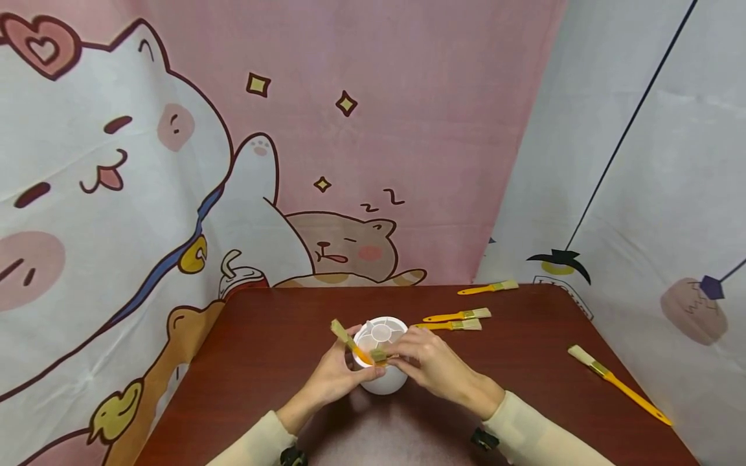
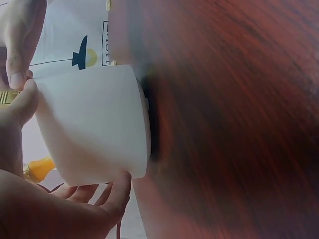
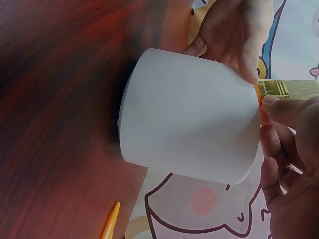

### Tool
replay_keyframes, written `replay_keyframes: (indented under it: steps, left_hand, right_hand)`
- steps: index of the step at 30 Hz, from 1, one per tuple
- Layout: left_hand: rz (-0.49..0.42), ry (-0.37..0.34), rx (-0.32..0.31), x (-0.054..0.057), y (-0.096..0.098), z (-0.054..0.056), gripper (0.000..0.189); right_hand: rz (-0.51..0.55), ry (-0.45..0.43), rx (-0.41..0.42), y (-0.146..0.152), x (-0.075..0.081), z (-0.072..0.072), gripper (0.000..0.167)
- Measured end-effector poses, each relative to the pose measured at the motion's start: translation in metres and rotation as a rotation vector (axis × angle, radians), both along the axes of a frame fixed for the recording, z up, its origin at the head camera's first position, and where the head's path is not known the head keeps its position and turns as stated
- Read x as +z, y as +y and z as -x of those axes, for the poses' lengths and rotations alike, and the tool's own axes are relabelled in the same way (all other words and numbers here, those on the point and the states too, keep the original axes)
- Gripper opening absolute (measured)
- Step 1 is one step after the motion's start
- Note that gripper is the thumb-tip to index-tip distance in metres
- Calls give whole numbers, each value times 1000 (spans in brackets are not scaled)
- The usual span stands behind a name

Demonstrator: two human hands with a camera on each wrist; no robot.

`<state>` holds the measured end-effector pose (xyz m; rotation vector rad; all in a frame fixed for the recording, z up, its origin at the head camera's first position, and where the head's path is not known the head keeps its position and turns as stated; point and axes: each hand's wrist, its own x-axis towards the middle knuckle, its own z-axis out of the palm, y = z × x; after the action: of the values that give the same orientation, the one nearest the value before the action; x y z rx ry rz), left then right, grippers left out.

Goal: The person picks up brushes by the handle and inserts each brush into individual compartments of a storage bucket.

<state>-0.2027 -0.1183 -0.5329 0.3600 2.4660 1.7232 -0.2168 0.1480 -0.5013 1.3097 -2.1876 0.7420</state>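
Note:
A round white container (image 1: 384, 386) with a divided top stands upright on the table. My left hand (image 1: 335, 375) holds it around its left side, thumb on the near rim. Its smooth white wall also fills the middle of the left wrist view. One paintbrush (image 1: 341, 332) leans at the container's left edge, bristles up, its handle end hidden inside. At the near rim my right hand (image 1: 434, 362) pinches a second paintbrush (image 3: 274, 88) near its metal band, bristles upward. Fingers and the container wall conceal most of that brush's handle.
On the dark red wooden table (image 1: 262, 349), two paintbrushes, one of them the upper brush (image 1: 457, 316), lie right of the container. Another brush (image 1: 489, 288) lies at the back edge, and one more (image 1: 620, 384) near the right edge. Printed cloth (image 1: 437, 129) hangs behind.

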Motion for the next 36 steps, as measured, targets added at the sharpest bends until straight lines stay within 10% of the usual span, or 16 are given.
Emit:
replay_keyframes:
  steps: [15,36]
  left_hand:
    - [-156,-89,-49,4,-5,2,108]
    - [-212,-147,-85,6,-21,2,99]
  right_hand:
    - [67,4,-62,12,7,-11,36]
    - [120,0,-344,106,-7,-22,42]
